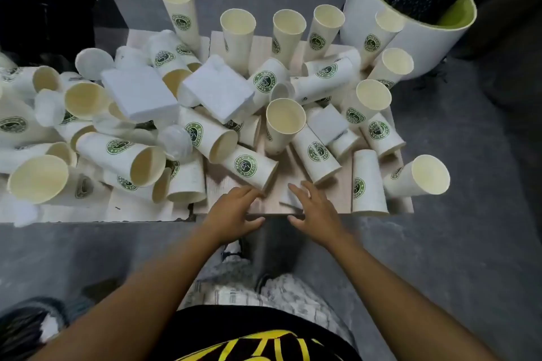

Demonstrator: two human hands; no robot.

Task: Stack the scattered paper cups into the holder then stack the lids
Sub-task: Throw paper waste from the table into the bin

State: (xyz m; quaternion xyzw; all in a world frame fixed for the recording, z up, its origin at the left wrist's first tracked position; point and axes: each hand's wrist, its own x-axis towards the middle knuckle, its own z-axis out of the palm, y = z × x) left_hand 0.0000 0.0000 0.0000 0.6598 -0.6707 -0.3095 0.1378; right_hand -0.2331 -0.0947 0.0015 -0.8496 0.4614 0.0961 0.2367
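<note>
Now our left hand [234,208] and right hand [312,208] hover spread and empty at the lower centre, near a lying paper cup [249,167]. Cups and lids [93,63] crowd the tabletop [275,205]. We think a careless reach could knock the standing cup [283,123] over, or roll some cups off the edge.

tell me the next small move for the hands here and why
Probably the left hand should close on the white paper cup with the green logo lying on its side just past its fingertips. Both hands, the right hand too, hover open and hold nothing at the near edge of the pale wooden table, and that cup is the nearest loose one.
</note>
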